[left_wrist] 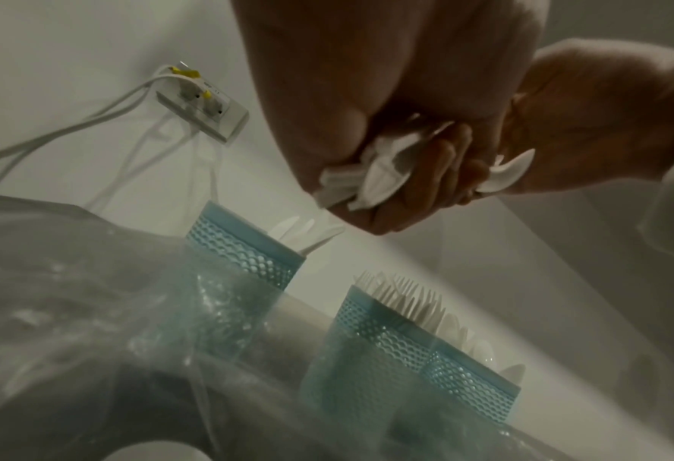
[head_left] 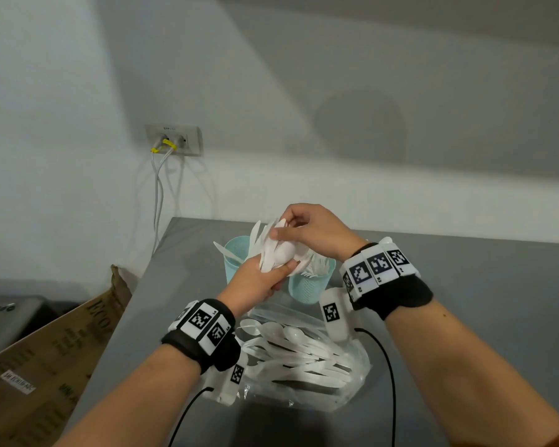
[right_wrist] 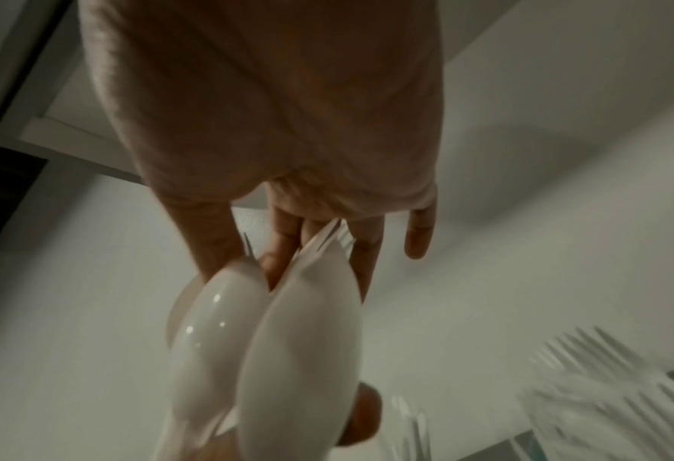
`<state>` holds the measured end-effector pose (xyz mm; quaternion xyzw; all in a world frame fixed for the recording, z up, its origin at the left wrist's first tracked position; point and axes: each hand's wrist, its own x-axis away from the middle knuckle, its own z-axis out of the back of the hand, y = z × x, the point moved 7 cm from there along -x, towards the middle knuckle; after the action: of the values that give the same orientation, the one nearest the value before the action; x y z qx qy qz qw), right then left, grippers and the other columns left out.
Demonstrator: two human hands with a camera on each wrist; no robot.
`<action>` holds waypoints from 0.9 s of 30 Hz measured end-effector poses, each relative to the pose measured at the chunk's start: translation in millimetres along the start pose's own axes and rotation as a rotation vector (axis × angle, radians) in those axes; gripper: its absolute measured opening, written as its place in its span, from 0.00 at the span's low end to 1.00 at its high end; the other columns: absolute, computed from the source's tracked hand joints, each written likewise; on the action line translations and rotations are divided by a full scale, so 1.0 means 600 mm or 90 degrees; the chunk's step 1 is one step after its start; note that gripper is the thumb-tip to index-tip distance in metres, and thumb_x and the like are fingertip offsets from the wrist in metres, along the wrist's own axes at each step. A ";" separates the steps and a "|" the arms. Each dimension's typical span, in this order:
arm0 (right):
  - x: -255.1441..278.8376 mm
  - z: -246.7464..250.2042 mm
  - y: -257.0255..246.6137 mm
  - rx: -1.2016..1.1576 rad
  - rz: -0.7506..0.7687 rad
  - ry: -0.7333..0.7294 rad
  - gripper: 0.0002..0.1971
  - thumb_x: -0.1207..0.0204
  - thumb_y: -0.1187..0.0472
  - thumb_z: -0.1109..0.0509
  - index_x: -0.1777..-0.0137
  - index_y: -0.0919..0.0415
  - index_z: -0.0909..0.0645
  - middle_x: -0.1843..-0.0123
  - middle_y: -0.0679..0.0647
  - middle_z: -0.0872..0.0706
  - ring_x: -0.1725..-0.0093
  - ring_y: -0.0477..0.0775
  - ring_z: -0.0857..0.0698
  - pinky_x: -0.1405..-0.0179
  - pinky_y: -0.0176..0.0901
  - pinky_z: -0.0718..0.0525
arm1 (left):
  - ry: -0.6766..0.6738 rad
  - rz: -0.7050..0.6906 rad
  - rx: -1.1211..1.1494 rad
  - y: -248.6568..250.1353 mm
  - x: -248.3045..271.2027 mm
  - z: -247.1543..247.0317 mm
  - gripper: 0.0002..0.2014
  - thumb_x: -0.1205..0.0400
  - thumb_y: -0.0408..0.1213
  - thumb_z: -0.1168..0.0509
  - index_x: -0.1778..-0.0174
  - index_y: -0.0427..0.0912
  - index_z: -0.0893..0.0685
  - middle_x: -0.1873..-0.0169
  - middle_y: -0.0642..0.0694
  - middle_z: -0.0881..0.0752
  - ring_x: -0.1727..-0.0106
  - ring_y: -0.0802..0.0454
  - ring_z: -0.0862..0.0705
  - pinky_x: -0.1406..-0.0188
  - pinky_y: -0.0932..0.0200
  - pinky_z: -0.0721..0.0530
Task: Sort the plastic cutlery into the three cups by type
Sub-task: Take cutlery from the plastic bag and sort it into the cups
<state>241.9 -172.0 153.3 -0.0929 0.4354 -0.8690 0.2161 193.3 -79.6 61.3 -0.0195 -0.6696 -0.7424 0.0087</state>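
My left hand (head_left: 265,282) grips a fanned bundle of white plastic cutlery (head_left: 270,253) above the cups. From above, my right hand (head_left: 296,229) pinches pieces at the top of the bundle; the right wrist view shows two spoon bowls (right_wrist: 256,337) against its fingers (right_wrist: 284,249). A teal cup (head_left: 234,259) on the left holds knives, and a teal cup (head_left: 309,287) on the right holds forks. A third cup (left_wrist: 473,386) with spoons shows only in the left wrist view. A clear bag of white spoons (head_left: 299,353) lies near me.
The grey table (head_left: 481,301) ends at the white wall behind the cups. A cardboard box (head_left: 55,353) stands off its left edge. A wall socket (head_left: 175,140) has cables hanging down. Black cables (head_left: 391,375) trail from my wrist cameras.
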 end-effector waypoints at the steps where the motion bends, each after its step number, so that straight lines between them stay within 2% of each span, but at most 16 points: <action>1: -0.002 0.001 0.000 -0.010 -0.002 0.014 0.08 0.34 0.48 0.24 0.63 0.49 0.19 0.64 0.44 0.11 0.56 0.46 0.13 0.35 0.58 0.23 | 0.000 0.002 0.002 -0.001 0.001 0.000 0.10 0.20 0.44 0.32 0.62 0.44 0.22 0.79 0.50 0.26 0.84 0.61 0.33 0.85 0.70 0.35; 2: -0.004 -0.001 0.004 -0.027 -0.009 0.028 0.07 0.32 0.49 0.26 0.63 0.49 0.20 0.66 0.43 0.11 0.56 0.48 0.12 0.34 0.63 0.24 | 0.001 0.003 0.005 -0.001 0.003 0.001 0.10 0.20 0.45 0.32 0.62 0.44 0.22 0.79 0.51 0.26 0.84 0.61 0.33 0.85 0.69 0.34; 4: -0.005 -0.008 0.007 -0.045 -0.018 0.060 0.07 0.27 0.50 0.30 0.64 0.46 0.24 0.71 0.39 0.13 0.56 0.51 0.14 0.32 0.65 0.27 | 0.018 -0.005 -0.001 0.002 0.005 0.005 0.11 0.20 0.44 0.32 0.63 0.44 0.23 0.79 0.50 0.26 0.84 0.61 0.32 0.84 0.69 0.34; 6: -0.001 -0.013 -0.002 -0.020 0.002 0.109 0.08 0.25 0.47 0.33 0.64 0.43 0.26 0.67 0.38 0.14 0.51 0.52 0.14 0.32 0.59 0.32 | 0.039 -0.016 -0.017 0.006 0.007 0.013 0.11 0.20 0.45 0.32 0.64 0.45 0.23 0.79 0.50 0.25 0.84 0.61 0.32 0.83 0.68 0.32; 8: 0.004 -0.004 -0.020 0.036 0.029 0.186 0.09 0.22 0.47 0.35 0.64 0.42 0.27 0.60 0.38 0.17 0.45 0.51 0.18 0.41 0.50 0.39 | 0.047 -0.027 -0.040 0.006 0.009 0.020 0.10 0.20 0.46 0.32 0.63 0.47 0.23 0.79 0.51 0.24 0.83 0.61 0.31 0.82 0.68 0.31; 9: 0.005 0.003 -0.030 0.042 0.044 0.222 0.10 0.21 0.48 0.36 0.64 0.42 0.28 0.59 0.38 0.18 0.44 0.50 0.19 0.44 0.48 0.42 | 0.046 -0.031 -0.050 0.004 0.010 0.023 0.10 0.20 0.46 0.32 0.62 0.47 0.22 0.79 0.51 0.24 0.82 0.61 0.30 0.81 0.69 0.30; 10: 0.007 0.011 -0.041 0.030 0.058 0.247 0.10 0.20 0.49 0.36 0.64 0.42 0.28 0.59 0.38 0.19 0.44 0.51 0.20 0.45 0.48 0.41 | 0.044 -0.034 -0.055 0.001 0.012 0.027 0.10 0.20 0.46 0.32 0.63 0.47 0.22 0.79 0.52 0.24 0.82 0.61 0.30 0.81 0.69 0.30; 12: 0.006 0.029 -0.064 -0.066 0.103 0.280 0.09 0.19 0.53 0.36 0.62 0.44 0.29 0.61 0.40 0.21 0.51 0.53 0.18 0.45 0.48 0.31 | 0.049 -0.038 -0.054 -0.006 0.014 0.038 0.10 0.20 0.46 0.32 0.63 0.47 0.23 0.79 0.53 0.25 0.81 0.63 0.29 0.80 0.70 0.30; 13: 0.008 0.041 -0.077 -0.141 0.137 0.295 0.09 0.18 0.55 0.37 0.60 0.45 0.29 0.62 0.44 0.21 0.58 0.53 0.17 0.49 0.46 0.24 | 0.057 -0.039 -0.053 -0.010 0.015 0.046 0.10 0.20 0.47 0.32 0.63 0.47 0.23 0.79 0.54 0.25 0.81 0.62 0.29 0.79 0.70 0.30; 15: 0.016 0.071 -0.105 -0.230 0.207 0.350 0.07 0.16 0.58 0.40 0.56 0.48 0.28 0.61 0.50 0.23 0.67 0.53 0.16 0.62 0.42 0.20 | 0.086 -0.036 -0.045 -0.017 0.019 0.066 0.11 0.19 0.48 0.34 0.62 0.46 0.23 0.78 0.54 0.25 0.79 0.61 0.29 0.76 0.69 0.30; 17: 0.021 0.095 -0.126 -0.241 0.262 0.410 0.07 0.15 0.58 0.41 0.54 0.46 0.28 0.60 0.48 0.24 0.68 0.56 0.14 0.64 0.40 0.18 | 0.117 -0.033 -0.028 -0.025 0.025 0.089 0.13 0.19 0.49 0.34 0.62 0.44 0.24 0.78 0.54 0.26 0.79 0.61 0.30 0.76 0.70 0.30; 19: 0.012 0.094 -0.122 -0.219 0.263 0.438 0.07 0.15 0.57 0.42 0.54 0.44 0.27 0.60 0.43 0.24 0.67 0.58 0.13 0.60 0.43 0.16 | 0.144 -0.036 -0.029 -0.028 0.030 0.111 0.14 0.18 0.49 0.35 0.62 0.44 0.24 0.76 0.52 0.25 0.78 0.61 0.29 0.76 0.70 0.29; 21: -0.008 0.065 -0.098 -0.178 0.220 0.404 0.06 0.15 0.57 0.41 0.54 0.46 0.27 0.60 0.44 0.22 0.67 0.54 0.13 0.59 0.46 0.16 | 0.173 -0.039 -0.051 -0.026 0.035 0.131 0.13 0.18 0.50 0.36 0.63 0.45 0.23 0.75 0.51 0.24 0.79 0.64 0.28 0.75 0.71 0.28; 25: -0.045 -0.045 -0.015 -0.068 0.095 0.233 0.07 0.14 0.57 0.44 0.50 0.53 0.24 0.57 0.46 0.17 0.64 0.51 0.12 0.63 0.45 0.19 | 0.204 -0.057 -0.051 -0.015 0.036 0.156 0.12 0.17 0.50 0.37 0.62 0.47 0.23 0.74 0.51 0.24 0.79 0.65 0.28 0.75 0.72 0.28; 27: -0.051 -0.090 0.021 0.053 0.077 0.170 0.10 0.14 0.56 0.44 0.49 0.54 0.22 0.55 0.48 0.15 0.57 0.52 0.15 0.55 0.44 0.21 | 0.204 -0.066 -0.039 -0.009 0.034 0.158 0.12 0.17 0.49 0.38 0.62 0.46 0.24 0.74 0.51 0.24 0.79 0.64 0.29 0.75 0.70 0.29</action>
<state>254.2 -126.0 111.3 0.0592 0.4287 -0.8763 0.2118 174.2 15.3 66.6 0.1330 -0.6367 -0.7557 0.0765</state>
